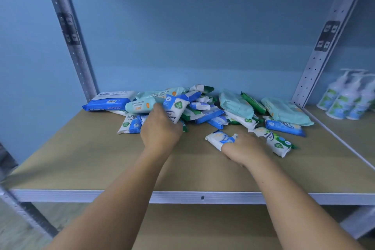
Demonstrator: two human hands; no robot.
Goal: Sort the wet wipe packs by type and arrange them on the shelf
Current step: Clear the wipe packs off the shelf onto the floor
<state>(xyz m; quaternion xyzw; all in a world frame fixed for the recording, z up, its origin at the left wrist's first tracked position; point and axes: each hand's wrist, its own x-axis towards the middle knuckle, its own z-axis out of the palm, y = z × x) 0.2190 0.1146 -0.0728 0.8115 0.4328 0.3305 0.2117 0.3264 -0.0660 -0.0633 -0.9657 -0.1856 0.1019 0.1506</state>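
Stockroom: metal shelving (203,197), stocked bottles (343,99).

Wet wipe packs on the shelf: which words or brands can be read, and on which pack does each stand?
"antabax", upside down: large blue pack, back left.
"FRAGRANCE FREE WIPES", upside down: mint pack.
"Antibacterial Wipes", partly blurred: loose white pack, front right.
"Antib", cut off: blue-white pack gripped by the left hand.
Too blurred: small pack gripped by the right hand, pump bottles, small print.
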